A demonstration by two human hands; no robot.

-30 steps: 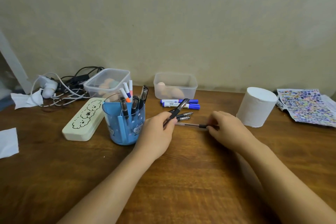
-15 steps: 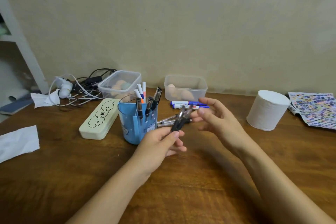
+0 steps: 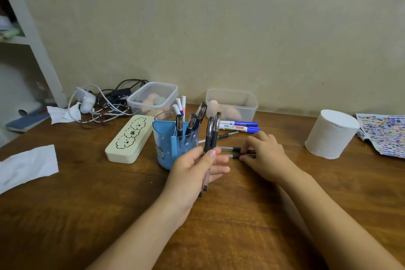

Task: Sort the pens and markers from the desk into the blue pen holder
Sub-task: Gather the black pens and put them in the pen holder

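Fingers (image 3: 211,154) of the left hand (image 3: 192,173), centre of frame: closed round two black-capped pens (image 3: 210,136), held upright, caps up, just right of the blue pen holder (image 3: 173,144). Fingers (image 3: 246,147) of the right hand (image 3: 266,155), right of centre: pressed down on two more pens (image 3: 232,152) lying flat on the desk (image 3: 87,204); whether they were pinching or only touching could not be told. Blue pen holder, centre: stood on the desk, holding several black pens (image 3: 190,124) and white markers (image 3: 180,105). One pen (image 3: 228,134) and two blue-capped markers (image 3: 240,126) lay behind the hands, near a clear box (image 3: 232,103). Cream pencil case (image 3: 129,138): left of the holder. Second clear box (image 3: 153,98) and tangle of cables (image 3: 103,105): upper left. White paper roll (image 3: 331,133): right, well apart from the hands. Printed sheet (image 3: 383,133): far right edge. White tissue (image 3: 26,166): far left
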